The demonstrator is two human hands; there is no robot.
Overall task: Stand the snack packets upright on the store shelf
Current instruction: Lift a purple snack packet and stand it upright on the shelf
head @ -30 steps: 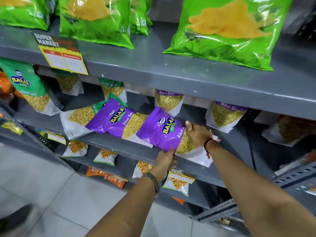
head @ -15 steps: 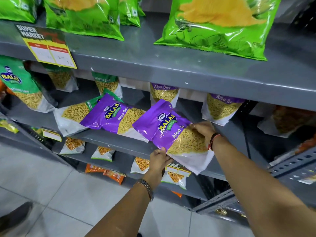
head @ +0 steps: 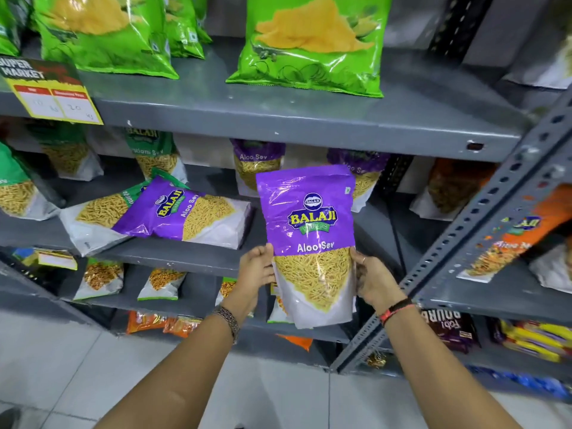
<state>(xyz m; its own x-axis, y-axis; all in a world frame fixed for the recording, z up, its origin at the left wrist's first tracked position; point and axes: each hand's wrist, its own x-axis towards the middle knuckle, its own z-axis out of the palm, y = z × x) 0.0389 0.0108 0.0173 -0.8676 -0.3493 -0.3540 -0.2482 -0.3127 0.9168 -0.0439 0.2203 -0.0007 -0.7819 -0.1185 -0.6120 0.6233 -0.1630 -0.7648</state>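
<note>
A purple Aloo Sev packet (head: 309,230) is held upright in the air in front of the grey middle shelf (head: 198,253). My left hand (head: 255,274) grips its left edge and my right hand (head: 373,278) grips its right edge. A second purple Aloo Sev packet (head: 188,212) lies flat on the middle shelf to the left, overlapping a green-topped sev packet (head: 96,216) that also lies flat. Two purple packets (head: 257,164) stand upright at the back of that shelf, partly hidden by the held one.
Green chip bags (head: 309,48) stand on the grey top shelf, with a yellow price tag (head: 52,94) on its edge. Upright green sev packets (head: 154,153) line the back left. A perforated metal post (head: 483,230) rises at right, beside a rack with orange packets (head: 510,239).
The purple packet has been lifted off the middle shelf and turned from lying tilted to upright, with both hands now on its side edges. The view has moved closer.
</note>
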